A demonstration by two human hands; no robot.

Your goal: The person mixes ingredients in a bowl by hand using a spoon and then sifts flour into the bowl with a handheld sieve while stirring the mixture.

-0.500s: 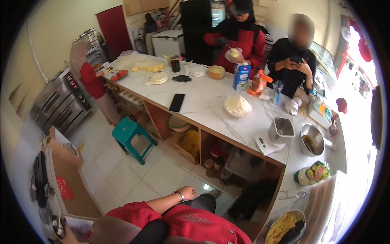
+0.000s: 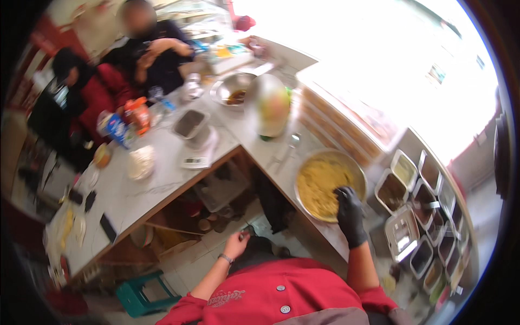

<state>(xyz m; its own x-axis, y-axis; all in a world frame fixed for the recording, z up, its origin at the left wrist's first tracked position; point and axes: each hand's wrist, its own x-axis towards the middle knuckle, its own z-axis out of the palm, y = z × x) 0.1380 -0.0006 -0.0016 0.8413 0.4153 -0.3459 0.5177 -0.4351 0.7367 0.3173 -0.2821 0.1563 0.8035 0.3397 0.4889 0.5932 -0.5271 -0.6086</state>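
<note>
My right hand (image 2: 351, 216), in a black glove, is at the right side of a steel bowl (image 2: 319, 179) of crumbly yellow mixture, fingers bent together against the mixture; what they hold is hidden. My bare left hand (image 2: 236, 242), with a watch on the wrist, hangs low before the counter's edge, fingers curled; its contents are unclear. A spoon (image 2: 294, 142) lies above the bowl on the marble counter (image 2: 168, 195). A scale (image 2: 197, 157) bears a metal container (image 2: 189, 124), with a bowl of flour (image 2: 141, 162) to its left.
Several metal containers (image 2: 401, 238) line the right end. A steel bowl (image 2: 227, 86) with dark liquid and a blurred green package (image 2: 269, 111) stand beyond the scale. Two people (image 2: 162, 65) are across the counter. A teal stool (image 2: 146, 292) stands at the lower left.
The view has swung right toward the yellow mixture's bowl and the metal containers. My gloved right hand has come into sight at that bowl; my left hand still hangs low.
</note>
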